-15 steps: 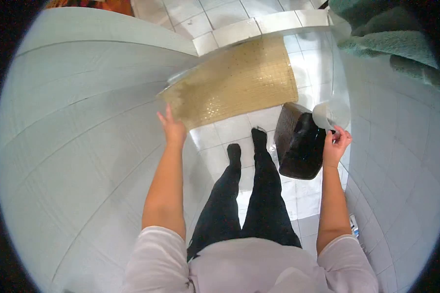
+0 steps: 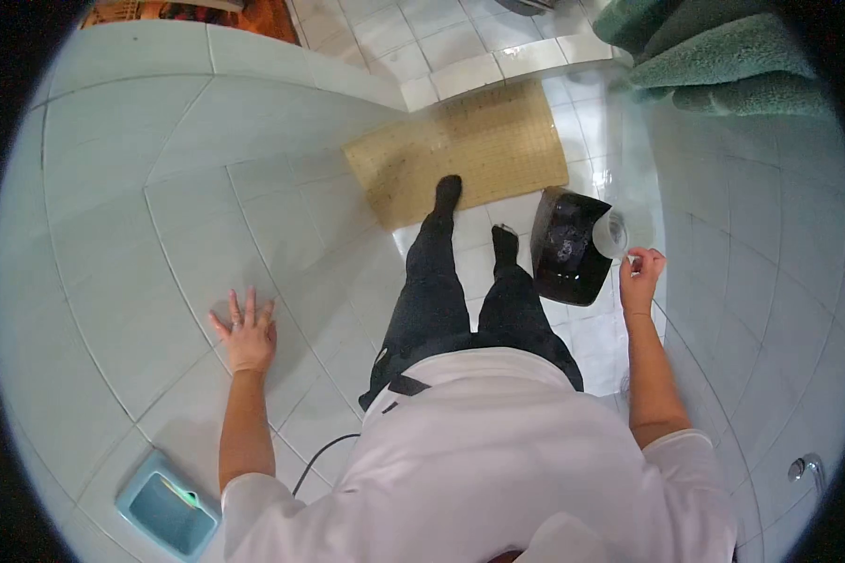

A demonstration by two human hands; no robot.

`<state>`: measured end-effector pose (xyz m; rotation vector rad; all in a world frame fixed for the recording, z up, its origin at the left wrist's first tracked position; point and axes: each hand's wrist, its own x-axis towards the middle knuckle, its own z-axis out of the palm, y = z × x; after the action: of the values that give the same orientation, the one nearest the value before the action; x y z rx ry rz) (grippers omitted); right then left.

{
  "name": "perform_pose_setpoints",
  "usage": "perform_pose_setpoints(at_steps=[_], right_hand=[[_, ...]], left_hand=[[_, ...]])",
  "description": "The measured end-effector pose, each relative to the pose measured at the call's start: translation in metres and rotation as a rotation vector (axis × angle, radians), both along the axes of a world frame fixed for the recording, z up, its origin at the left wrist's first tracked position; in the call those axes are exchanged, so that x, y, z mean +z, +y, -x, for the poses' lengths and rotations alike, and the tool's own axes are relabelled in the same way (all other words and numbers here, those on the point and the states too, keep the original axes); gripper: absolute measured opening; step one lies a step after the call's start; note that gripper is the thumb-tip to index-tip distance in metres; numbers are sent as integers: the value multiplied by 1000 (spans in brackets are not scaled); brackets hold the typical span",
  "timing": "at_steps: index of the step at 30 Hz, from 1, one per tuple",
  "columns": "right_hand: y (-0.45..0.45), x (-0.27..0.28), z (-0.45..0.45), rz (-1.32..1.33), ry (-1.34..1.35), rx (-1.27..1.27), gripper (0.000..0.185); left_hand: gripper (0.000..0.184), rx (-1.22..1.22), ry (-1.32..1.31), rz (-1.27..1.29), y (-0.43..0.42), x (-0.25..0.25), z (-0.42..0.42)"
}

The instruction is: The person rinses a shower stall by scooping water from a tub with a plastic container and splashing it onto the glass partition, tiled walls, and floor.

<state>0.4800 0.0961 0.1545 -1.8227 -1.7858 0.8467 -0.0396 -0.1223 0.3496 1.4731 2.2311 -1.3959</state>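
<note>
My left hand (image 2: pixel 246 340) is spread flat against the pale tiled wall on the left, holding nothing. With bent fingers, my right hand (image 2: pixel 641 274) grips a translucent plastic dipper (image 2: pixel 611 235) by its edge or handle; the fingers partly hide the grip. The dipper is over the right edge of a black bin (image 2: pixel 587 281), whose dark inside looks wet and shiny. A yellowish bath mat (image 2: pixel 498 141) lies on the white floor ahead. One dark-socked foot (image 2: pixel 449 191) overlaps the mat's near edge, and the other foot (image 2: pixel 505 242) is on the tiles beside the bin.
A raised tiled ledge (image 2: pixel 530 58) runs beyond the mat. Green towels (image 2: pixel 732 70) hang at the upper right. At lower left, a blue soap dish (image 2: pixel 171 507) is set at the wall, with a green-and-white item inside. A metal tap (image 2: pixel 806 467) juts from the right wall.
My left hand has moved from the mat's left corner back to the wall, and the mat lies flatter. My left foot has stepped onto the mat. The dipper has shifted slightly left and down.
</note>
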Motion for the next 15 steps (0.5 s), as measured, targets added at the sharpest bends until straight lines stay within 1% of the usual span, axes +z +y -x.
perform_pose_setpoints(at_steps=[2, 3, 4, 5, 9, 11, 15], right_hand=[[2, 0, 1, 6, -1, 2, 22], [6, 1, 1, 1, -14, 16, 22], [7, 3, 0, 0, -31, 28, 21], [5, 4, -2, 4, -41, 16, 21], [3, 1, 0, 22, -8, -48, 22], [4, -3, 1, 25, 6, -80, 22], [-9, -5, 4, 76, 21, -105, 22]], left_hand=[[40, -4, -31, -7, 3, -2, -2], [40, -15, -35, -9, 7, -4, -3], [38, 32, -48, -3, 9, -5, -4], [36, 79, -62, 7, 8, -6, -5], [38, 50, -63, 59, 6, -2, -3], [38, 101, -63, 108, 16, -1, -12], [38, 45, -38, 137, 13, -4, -17]])
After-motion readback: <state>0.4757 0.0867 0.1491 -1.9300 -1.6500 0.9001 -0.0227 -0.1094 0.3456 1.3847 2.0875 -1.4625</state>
